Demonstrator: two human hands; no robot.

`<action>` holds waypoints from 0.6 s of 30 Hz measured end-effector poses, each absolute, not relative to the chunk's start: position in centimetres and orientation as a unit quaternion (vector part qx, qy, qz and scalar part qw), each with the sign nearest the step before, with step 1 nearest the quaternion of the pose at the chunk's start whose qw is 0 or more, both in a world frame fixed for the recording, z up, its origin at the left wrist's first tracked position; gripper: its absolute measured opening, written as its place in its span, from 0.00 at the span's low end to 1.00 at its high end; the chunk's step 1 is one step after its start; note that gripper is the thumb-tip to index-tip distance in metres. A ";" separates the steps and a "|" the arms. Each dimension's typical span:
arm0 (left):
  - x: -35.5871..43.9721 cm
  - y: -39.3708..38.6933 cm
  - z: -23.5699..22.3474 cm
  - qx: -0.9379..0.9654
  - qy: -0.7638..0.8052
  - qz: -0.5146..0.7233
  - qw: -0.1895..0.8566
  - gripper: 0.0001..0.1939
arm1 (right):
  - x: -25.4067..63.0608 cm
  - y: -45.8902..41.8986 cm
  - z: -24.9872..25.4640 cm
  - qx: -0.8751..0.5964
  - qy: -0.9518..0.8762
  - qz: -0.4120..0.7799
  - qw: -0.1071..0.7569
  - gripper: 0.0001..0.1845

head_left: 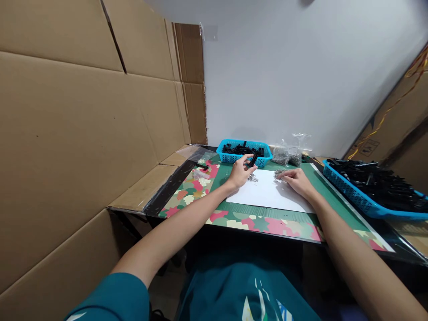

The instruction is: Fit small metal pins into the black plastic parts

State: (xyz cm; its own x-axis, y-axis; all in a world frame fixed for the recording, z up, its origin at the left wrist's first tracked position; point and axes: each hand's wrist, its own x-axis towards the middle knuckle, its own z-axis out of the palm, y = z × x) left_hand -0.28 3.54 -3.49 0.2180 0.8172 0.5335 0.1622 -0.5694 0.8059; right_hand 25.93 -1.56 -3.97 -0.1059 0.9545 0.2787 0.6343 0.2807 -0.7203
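My left hand (239,173) is closed on a slim black plastic piece (254,159), held tilted just in front of the small blue basket. My right hand (297,180) has its thumb and fingers pinched together at a pile of tiny metal parts (279,173); whatever sits between the fingertips is too small to make out. Beneath both hands lies a white sheet (267,195). A second little heap of metal parts (253,178) rests on it beside my left hand.
Behind the sheet stands a blue basket (224,157) of black pieces, with clear bags (288,156) of small parts beside it. A larger blue basket (361,196), heaped with black parts, is at right. Cardboard (83,111) walls the left side. A black piece (202,166) lies on the patterned mat (187,192).
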 end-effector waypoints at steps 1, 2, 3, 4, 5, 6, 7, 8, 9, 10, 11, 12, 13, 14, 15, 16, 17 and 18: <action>-0.3 3.6 -3.5 0.715 0.347 0.524 0.308 0.25 | 26.0 -1.6 -3.9 -0.561 -0.699 0.221 0.384 0.23; -0.2 3.6 -3.5 0.714 0.351 0.524 0.303 0.24 | 26.0 -1.6 -3.9 -0.563 -0.690 0.219 0.398 0.24; -0.2 3.7 -3.5 0.714 0.354 0.525 0.299 0.24 | 26.0 -1.6 -3.9 -0.565 -0.685 0.213 0.407 0.25; -0.1 3.7 -3.5 0.713 0.357 0.526 0.295 0.23 | 26.0 -1.6 -3.9 -0.568 -0.686 0.205 0.406 0.24; -0.1 3.7 -3.4 0.712 0.360 0.527 0.293 0.23 | 26.0 -1.5 -3.9 -0.570 -0.692 0.197 0.397 0.24; -0.1 3.6 -3.4 0.709 0.364 0.528 0.293 0.22 | 26.0 -1.5 -4.0 -0.572 -0.699 0.191 0.384 0.23; 0.0 3.6 -3.3 0.707 0.367 0.529 0.294 0.22 | 26.0 -1.4 -4.1 -0.571 -0.707 0.190 0.371 0.23; 0.0 3.5 -3.3 0.704 0.369 0.529 0.297 0.23 | 26.0 -1.4 -4.1 -0.569 -0.714 0.194 0.359 0.22; 0.0 3.5 -3.3 0.703 0.370 0.529 0.300 0.23 | 26.0 -1.4 -4.2 -0.566 -0.717 0.203 0.351 0.22; 0.1 3.4 -3.2 0.702 0.370 0.527 0.303 0.24 | 26.0 -1.4 -4.2 -0.562 -0.717 0.217 0.351 0.22; 0.1 3.4 -3.2 0.703 0.369 0.525 0.305 0.24 | 26.0 -1.4 -4.2 -0.556 -0.714 0.234 0.356 0.22; 0.1 3.3 -3.2 0.705 0.367 0.523 0.306 0.24 | 26.0 -1.5 -4.1 -0.549 -0.709 0.249 0.365 0.21; 0.1 3.3 -3.1 0.708 0.366 0.521 0.306 0.24 | 26.0 -1.5 -4.0 -0.543 -0.706 0.261 0.373 0.21; 0.1 3.3 -3.1 0.711 0.365 0.518 0.306 0.23 | 26.0 -1.6 -4.0 -0.539 -0.703 0.267 0.380 0.20; 0.1 3.2 -3.1 0.713 0.364 0.515 0.305 0.23 | 26.0 -1.7 -3.9 -0.536 -0.703 0.266 0.384 0.20; 0.1 3.2 -3.1 0.716 0.364 0.512 0.304 0.23 | 26.0 -1.7 -3.8 -0.535 -0.706 0.261 0.383 0.20; 0.2 3.2 -3.2 0.719 0.364 0.509 0.302 0.23 | 25.9 -1.7 -3.8 -0.536 -0.711 0.252 0.379 0.20; 0.2 3.2 -3.2 0.721 0.364 0.507 0.301 0.23 | 26.0 -1.7 -3.8 -0.536 -0.718 0.241 0.374 0.20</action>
